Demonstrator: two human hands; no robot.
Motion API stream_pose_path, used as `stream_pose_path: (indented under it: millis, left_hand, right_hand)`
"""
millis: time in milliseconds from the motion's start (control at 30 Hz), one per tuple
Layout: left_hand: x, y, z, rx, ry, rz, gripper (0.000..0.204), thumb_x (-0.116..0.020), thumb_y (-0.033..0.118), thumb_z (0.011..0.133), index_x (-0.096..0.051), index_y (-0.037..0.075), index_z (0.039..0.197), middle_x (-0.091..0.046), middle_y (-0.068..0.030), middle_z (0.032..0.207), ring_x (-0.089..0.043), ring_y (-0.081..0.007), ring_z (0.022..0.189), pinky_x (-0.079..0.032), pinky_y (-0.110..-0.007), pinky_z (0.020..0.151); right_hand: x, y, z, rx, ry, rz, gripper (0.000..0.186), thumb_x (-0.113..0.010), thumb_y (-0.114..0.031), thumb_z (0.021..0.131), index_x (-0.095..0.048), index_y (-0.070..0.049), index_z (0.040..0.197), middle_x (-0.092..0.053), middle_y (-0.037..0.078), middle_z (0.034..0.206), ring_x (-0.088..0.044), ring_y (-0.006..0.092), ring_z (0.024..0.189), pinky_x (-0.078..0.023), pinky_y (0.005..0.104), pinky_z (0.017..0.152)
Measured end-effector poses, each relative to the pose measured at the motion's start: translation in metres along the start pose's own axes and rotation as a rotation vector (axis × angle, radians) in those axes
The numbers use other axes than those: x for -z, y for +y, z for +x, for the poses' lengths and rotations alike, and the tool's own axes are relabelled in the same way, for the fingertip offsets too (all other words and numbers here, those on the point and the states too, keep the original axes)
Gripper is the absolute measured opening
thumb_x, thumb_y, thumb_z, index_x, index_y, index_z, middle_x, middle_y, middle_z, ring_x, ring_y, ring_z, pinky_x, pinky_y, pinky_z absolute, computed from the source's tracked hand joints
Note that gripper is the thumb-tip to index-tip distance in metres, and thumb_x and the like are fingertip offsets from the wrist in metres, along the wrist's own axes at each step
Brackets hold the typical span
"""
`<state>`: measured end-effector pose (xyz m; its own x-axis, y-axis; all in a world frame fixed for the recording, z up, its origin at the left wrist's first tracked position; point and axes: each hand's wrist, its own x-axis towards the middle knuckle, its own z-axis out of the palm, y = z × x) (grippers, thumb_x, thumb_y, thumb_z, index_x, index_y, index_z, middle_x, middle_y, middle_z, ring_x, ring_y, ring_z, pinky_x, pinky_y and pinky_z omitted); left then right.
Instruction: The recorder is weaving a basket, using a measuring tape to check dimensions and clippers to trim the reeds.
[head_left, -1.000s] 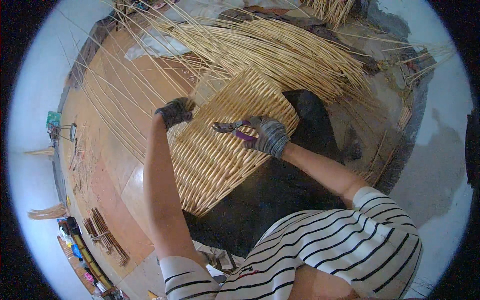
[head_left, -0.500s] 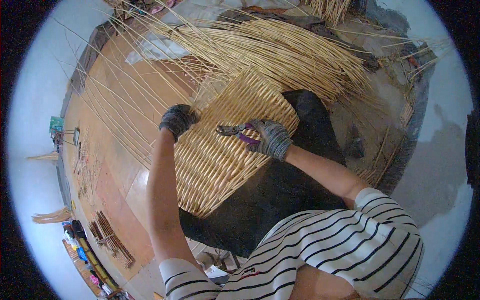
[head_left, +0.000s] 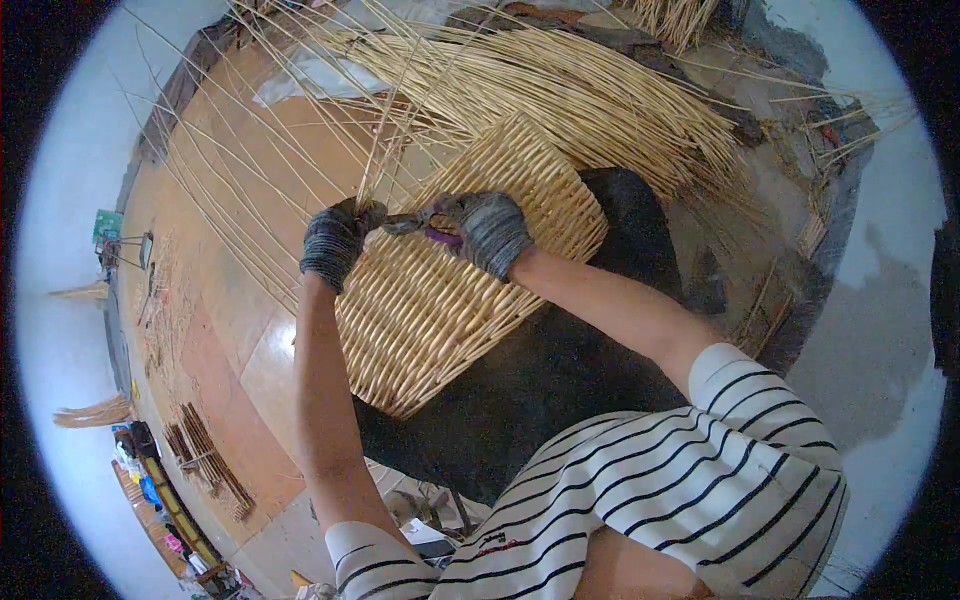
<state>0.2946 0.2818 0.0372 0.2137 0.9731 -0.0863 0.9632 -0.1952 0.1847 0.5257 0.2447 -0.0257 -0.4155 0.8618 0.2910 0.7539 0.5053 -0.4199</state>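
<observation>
- A woven wicker panel (head_left: 430,310) lies slanted across a dark-covered lap (head_left: 540,390).
- The gloved left hand (head_left: 340,240), at its left edge, curls closed around thin canes (head_left: 371,178); how many is hard to tell.
- The gloved right hand (head_left: 488,232) grips purple-handled cutters (head_left: 443,237), tips beside the left hand.

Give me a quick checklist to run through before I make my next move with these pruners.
1. Gloves on: ok, both hands are covered.
2. Grip on the pruners: ok, the right hand is closed around the purple handles.
3. Woven panel supported: ok, it lies over the dark-clothed lap.
4. Pruner tip well away from the left hand: not ok, it sits right beside that hand; whether they touch is unclear.
5. What is between the blades: cannot tell, too small to make out.
</observation>
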Motion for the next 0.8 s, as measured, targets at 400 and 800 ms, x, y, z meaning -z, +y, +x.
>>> stream_pose_path:
  millis: [400,800]
  left_hand:
    - [0.022,-0.01,-0.027,0.028,0.029,-0.931,0.025,-0.052,0.024,0.088,-0.058,0.0,0.094,-0.061,-0.0068,0.074,-0.058,-0.0147,0.065,-0.047,-0.027,0.06]
    - [0.043,-0.014,-0.049,0.064,0.035,-1.025,0.025,-0.051,0.027,0.088,-0.057,0.003,0.091,-0.054,-0.003,0.066,-0.051,-0.0106,0.057,-0.042,-0.024,0.05]
  right_hand:
    - [-0.023,-0.036,0.01,0.117,-0.052,0.101,0.046,-0.063,-0.036,0.073,-0.051,-0.008,0.107,-0.06,0.014,0.079,-0.059,0.0292,0.072,-0.048,0.0414,0.064]
    - [-0.041,-0.079,0.016,0.12,-0.048,0.023,0.05,-0.064,-0.042,0.071,-0.051,-0.004,0.102,-0.06,0.014,0.077,-0.06,0.0298,0.07,-0.047,0.0439,0.061]
